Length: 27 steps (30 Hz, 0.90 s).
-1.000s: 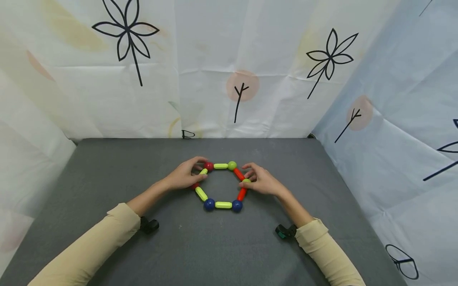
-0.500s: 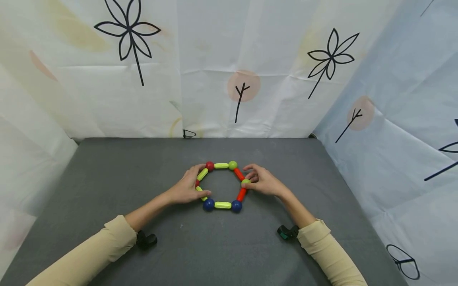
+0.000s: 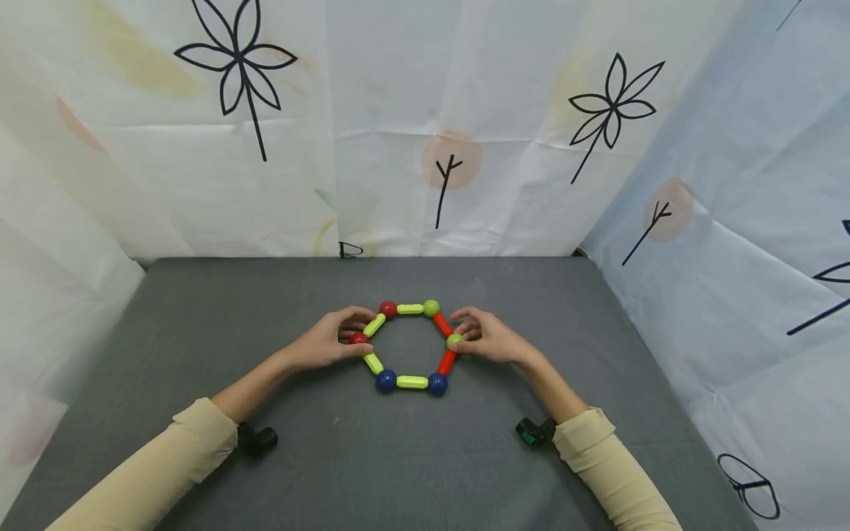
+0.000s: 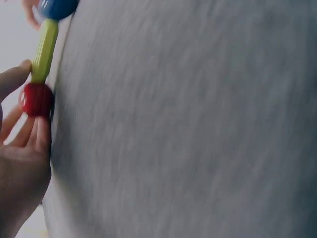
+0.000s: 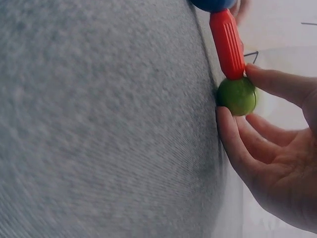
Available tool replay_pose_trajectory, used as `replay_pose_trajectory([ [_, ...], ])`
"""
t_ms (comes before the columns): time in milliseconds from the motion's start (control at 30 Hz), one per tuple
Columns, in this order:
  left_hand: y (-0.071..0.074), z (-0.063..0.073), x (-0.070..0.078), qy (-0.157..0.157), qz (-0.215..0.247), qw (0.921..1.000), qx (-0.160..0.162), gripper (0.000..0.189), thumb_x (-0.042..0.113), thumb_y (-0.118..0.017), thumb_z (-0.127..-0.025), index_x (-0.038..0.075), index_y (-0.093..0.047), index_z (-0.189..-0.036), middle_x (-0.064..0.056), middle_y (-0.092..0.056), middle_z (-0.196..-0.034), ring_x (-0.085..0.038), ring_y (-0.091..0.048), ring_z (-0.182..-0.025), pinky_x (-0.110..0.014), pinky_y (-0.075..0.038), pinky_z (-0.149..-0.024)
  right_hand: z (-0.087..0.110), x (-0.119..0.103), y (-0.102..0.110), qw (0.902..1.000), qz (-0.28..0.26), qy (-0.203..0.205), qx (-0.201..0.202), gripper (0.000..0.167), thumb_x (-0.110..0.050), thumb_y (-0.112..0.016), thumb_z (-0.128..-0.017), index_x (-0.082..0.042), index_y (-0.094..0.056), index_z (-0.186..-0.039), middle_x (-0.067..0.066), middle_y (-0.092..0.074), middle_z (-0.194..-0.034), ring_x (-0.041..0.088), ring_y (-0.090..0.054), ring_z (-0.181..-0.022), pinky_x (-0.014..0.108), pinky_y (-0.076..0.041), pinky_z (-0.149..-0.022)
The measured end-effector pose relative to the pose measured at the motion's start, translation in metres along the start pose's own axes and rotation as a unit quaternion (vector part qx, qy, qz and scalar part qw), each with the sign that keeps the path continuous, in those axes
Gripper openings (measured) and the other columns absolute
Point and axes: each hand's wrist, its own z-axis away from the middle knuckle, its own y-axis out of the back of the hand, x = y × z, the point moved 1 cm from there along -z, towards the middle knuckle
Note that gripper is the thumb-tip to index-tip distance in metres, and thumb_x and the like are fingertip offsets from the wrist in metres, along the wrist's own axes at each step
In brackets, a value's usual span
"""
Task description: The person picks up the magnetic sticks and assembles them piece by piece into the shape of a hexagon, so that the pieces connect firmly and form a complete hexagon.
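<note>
A six-sided ring of balls and short rods lies flat on the grey table in the head view. My left hand (image 3: 322, 343) holds its left corner, a red ball (image 3: 358, 338), with the thumb in front and the fingers behind. At the opposite corner my right hand (image 3: 494, 341) pinches a green ball (image 5: 237, 96) between thumb and fingertips. Yellow-green rods (image 3: 412, 382) form the left, far and near sides; red rods (image 3: 447, 361) form the right. Two blue balls (image 3: 386, 380) make the near corners. Another red ball (image 3: 388, 309) and green ball (image 3: 432, 307) sit at the far ones.
The grey cloth-covered table (image 3: 398, 457) reaches back to a white patterned curtain (image 3: 378, 184). A bluish-white curtain (image 3: 744, 295) hangs along the right side. Black wrist cameras (image 3: 257, 439) sit below both forearms.
My left hand slid from the ring's upper left side down along the lower left rod, then drew back left to the red corner ball. The right hand has stayed at the green ball.
</note>
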Motion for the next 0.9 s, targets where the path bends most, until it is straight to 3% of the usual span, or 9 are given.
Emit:
replay_pose_trajectory([
  [167, 0.013, 0.003, -0.007, 0.006, 0.016, 0.9996, -0.024, 0.048, 0.016, -0.081, -0.099, 0.002, -0.064, -0.142, -0.019, -0.068, -0.143, -0.032, -0.069, -0.127, -0.04, -0.058, -0.11, 0.0, 0.005, 0.002, 0.9997, -0.003, 0.02, -0.015, 0.053, -0.014, -0.076, -0.102, 0.001, -0.056, -0.149, 0.024, -0.072, -0.132, 0.033, -0.071, -0.12, 0.044, -0.06, -0.1],
  [433, 0.015, 0.01, -0.007, 0.012, 0.011, 0.9997, -0.018, 0.032, 0.018, -0.082, -0.099, 0.005, -0.071, -0.126, -0.013, -0.076, -0.123, -0.016, -0.073, -0.109, -0.025, -0.061, -0.1, 0.003, 0.005, 0.005, 0.9995, -0.012, 0.024, -0.019, 0.049, -0.011, -0.077, -0.101, 0.001, -0.06, -0.146, 0.024, -0.071, -0.134, 0.033, -0.07, -0.12, 0.05, -0.058, -0.106],
  [700, 0.013, 0.014, -0.008, 0.019, 0.006, 0.9998, -0.009, 0.029, 0.017, -0.082, -0.098, 0.009, -0.073, -0.124, -0.01, -0.077, -0.122, -0.012, -0.073, -0.106, -0.022, -0.06, -0.098, 0.005, 0.007, 0.005, 0.9994, -0.015, 0.029, -0.014, 0.045, -0.01, -0.078, -0.1, 0.002, -0.063, -0.141, 0.024, -0.071, -0.132, 0.032, -0.071, -0.119, 0.05, -0.057, -0.106],
  [900, 0.013, 0.016, -0.007, 0.01, 0.001, 1.0, 0.002, 0.031, 0.017, -0.083, -0.098, 0.006, -0.073, -0.125, -0.013, -0.077, -0.121, -0.013, -0.073, -0.107, -0.022, -0.06, -0.097, 0.004, 0.008, 0.003, 0.9989, -0.011, 0.043, -0.011, 0.043, -0.011, -0.078, -0.101, 0.002, -0.064, -0.139, 0.024, -0.072, -0.13, 0.03, -0.071, -0.116, 0.046, -0.058, -0.103],
])
